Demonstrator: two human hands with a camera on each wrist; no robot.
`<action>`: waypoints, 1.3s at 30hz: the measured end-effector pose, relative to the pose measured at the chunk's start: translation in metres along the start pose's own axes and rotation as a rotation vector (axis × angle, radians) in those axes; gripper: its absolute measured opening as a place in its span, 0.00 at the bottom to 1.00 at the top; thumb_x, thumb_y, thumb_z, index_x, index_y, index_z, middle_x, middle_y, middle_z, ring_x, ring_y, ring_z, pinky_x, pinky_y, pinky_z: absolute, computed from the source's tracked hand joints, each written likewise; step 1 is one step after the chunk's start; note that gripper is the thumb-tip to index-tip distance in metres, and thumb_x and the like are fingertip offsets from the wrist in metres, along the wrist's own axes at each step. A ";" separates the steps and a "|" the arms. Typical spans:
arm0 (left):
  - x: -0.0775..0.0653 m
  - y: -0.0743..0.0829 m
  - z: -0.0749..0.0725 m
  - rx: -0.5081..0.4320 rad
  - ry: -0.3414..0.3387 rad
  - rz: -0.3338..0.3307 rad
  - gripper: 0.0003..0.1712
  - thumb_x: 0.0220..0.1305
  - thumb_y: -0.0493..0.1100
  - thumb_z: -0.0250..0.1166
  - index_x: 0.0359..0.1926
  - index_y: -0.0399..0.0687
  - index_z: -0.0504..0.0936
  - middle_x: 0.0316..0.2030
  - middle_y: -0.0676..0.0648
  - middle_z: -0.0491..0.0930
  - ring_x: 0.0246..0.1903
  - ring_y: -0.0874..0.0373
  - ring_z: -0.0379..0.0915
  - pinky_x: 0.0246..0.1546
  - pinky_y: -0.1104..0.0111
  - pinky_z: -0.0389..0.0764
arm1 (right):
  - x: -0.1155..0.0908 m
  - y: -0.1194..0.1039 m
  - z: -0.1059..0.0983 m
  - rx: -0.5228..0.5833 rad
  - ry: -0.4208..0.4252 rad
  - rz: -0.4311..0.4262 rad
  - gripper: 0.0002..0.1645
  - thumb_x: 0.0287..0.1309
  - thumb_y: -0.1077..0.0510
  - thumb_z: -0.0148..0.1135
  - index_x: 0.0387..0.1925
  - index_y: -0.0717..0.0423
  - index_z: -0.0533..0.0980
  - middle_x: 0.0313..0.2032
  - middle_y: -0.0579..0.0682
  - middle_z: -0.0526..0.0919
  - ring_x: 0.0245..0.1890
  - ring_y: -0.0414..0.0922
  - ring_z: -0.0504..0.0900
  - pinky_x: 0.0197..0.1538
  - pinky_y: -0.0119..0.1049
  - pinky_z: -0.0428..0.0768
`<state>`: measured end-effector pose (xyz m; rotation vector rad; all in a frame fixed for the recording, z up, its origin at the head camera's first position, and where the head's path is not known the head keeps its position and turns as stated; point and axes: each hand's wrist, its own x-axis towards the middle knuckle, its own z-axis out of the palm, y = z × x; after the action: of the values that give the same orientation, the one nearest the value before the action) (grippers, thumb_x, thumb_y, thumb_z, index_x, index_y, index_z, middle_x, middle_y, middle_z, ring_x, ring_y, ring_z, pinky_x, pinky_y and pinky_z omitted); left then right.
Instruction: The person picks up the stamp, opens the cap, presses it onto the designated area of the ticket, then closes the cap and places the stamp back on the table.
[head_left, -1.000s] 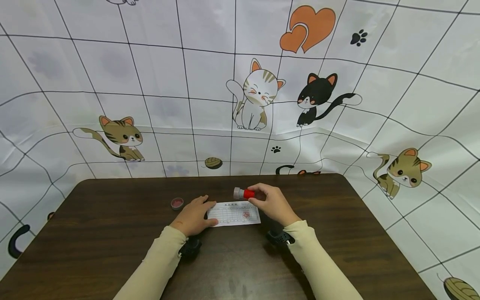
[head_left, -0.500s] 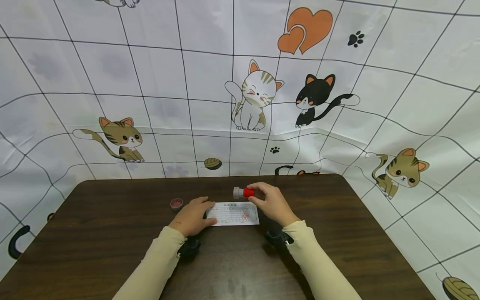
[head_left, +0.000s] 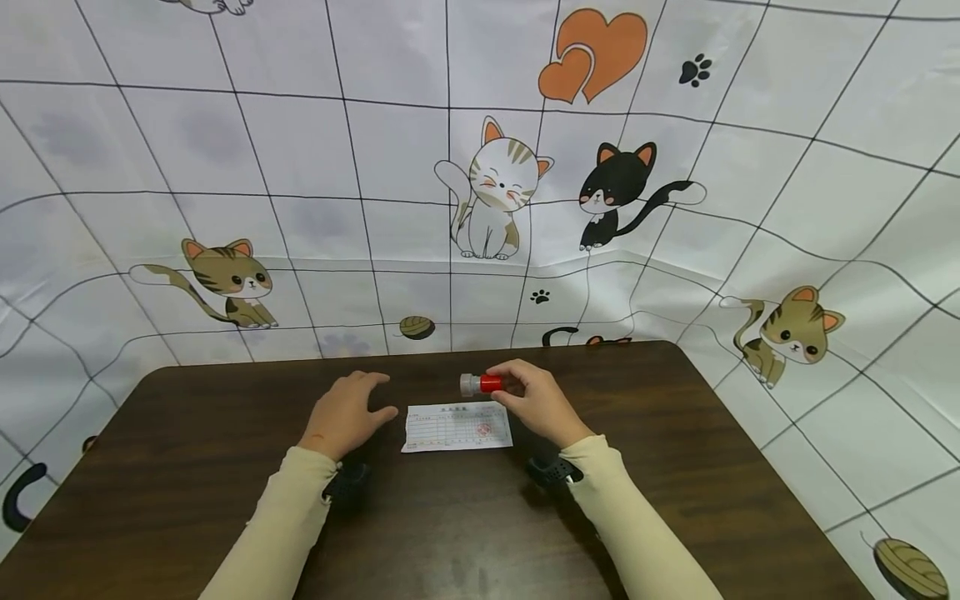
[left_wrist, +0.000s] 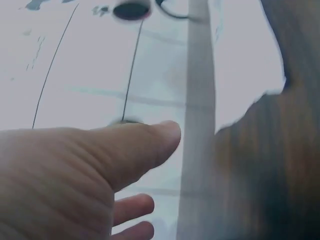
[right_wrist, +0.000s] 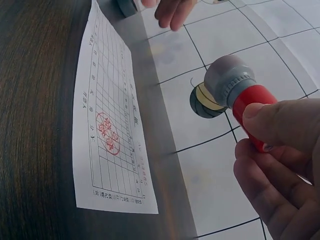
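Observation:
My right hand (head_left: 542,404) pinches the red handle of a stamp (head_left: 480,384) between thumb and fingers. The stamp lies sideways in the grip, its grey round end pointing left in the head view, over the far edge of the paper. A printed white form (head_left: 450,426) lies on the table between the hands, and a round red seal mark (right_wrist: 108,133) shows on it in the right wrist view. To the form's left is my left hand (head_left: 345,417), thumb and fingers spread apart and holding nothing. It is off the paper, with the thumb tip near the form's left edge.
The dark brown wooden table (head_left: 420,533) ends just beyond the hands. Behind it hangs a white cloth (head_left: 330,292) with grid lines and cartoon cats. A small dark round case (right_wrist: 127,7) shows near the left hand in the right wrist view.
My left hand has let go of the form's left edge and moved left, now covering the small ink pad's spot in the head view. The right hand still holds the stamp in nearly the same place.

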<state>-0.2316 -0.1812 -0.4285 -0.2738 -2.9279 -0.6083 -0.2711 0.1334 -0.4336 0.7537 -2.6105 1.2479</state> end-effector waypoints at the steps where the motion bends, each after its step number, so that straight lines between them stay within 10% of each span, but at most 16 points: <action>1: 0.000 -0.005 -0.003 -0.007 0.010 -0.015 0.34 0.66 0.50 0.73 0.68 0.39 0.77 0.64 0.31 0.75 0.62 0.30 0.72 0.58 0.36 0.75 | 0.000 0.000 0.000 0.003 0.000 0.000 0.21 0.60 0.67 0.73 0.55 0.53 0.83 0.51 0.49 0.85 0.44 0.43 0.85 0.51 0.41 0.86; 14: -0.005 -0.050 -0.020 -0.077 -0.096 -0.140 0.45 0.60 0.54 0.76 0.69 0.32 0.72 0.62 0.23 0.70 0.61 0.23 0.66 0.54 0.33 0.74 | 0.000 0.001 -0.003 0.022 0.013 0.023 0.21 0.61 0.67 0.72 0.55 0.54 0.82 0.51 0.51 0.85 0.43 0.45 0.86 0.51 0.43 0.86; 39: -0.006 -0.055 -0.013 -0.102 -0.072 -0.123 0.24 0.60 0.46 0.76 0.52 0.35 0.83 0.44 0.37 0.82 0.41 0.44 0.79 0.43 0.48 0.81 | 0.000 0.000 0.003 0.017 -0.013 0.010 0.20 0.61 0.66 0.72 0.55 0.53 0.82 0.51 0.50 0.85 0.42 0.43 0.85 0.50 0.41 0.86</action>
<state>-0.2356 -0.2373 -0.4386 -0.1294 -3.0044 -0.7823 -0.2714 0.1314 -0.4354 0.7553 -2.6207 1.2732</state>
